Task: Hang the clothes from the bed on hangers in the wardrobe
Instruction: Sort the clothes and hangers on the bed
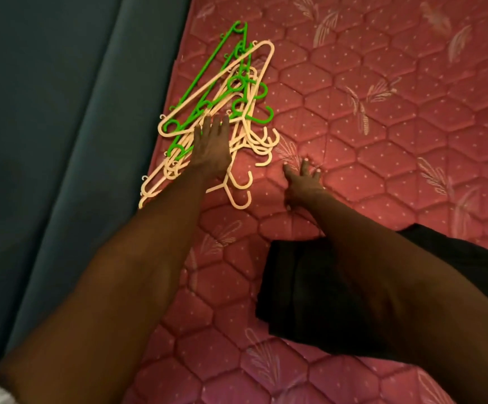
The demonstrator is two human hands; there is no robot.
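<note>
Arms stretch forward over the pink quilted mattress. Folded black cloth lies under the right forearm. Right hand presses flat, fingers spread, grasping nothing. Beyond, left hand rests straight-fingered on the tangled pile of green and cream plastic hangers.

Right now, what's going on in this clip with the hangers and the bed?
A person leans over a pink quilted mattress. The left hand lies flat, fingers straight, on a tangled pile of hangers, green and cream, near the mattress edge. The right hand presses spread fingers on the bare mattress beside the pile. Dark clothes lie folded under the right forearm. No hanger is lifted yet.
</note>
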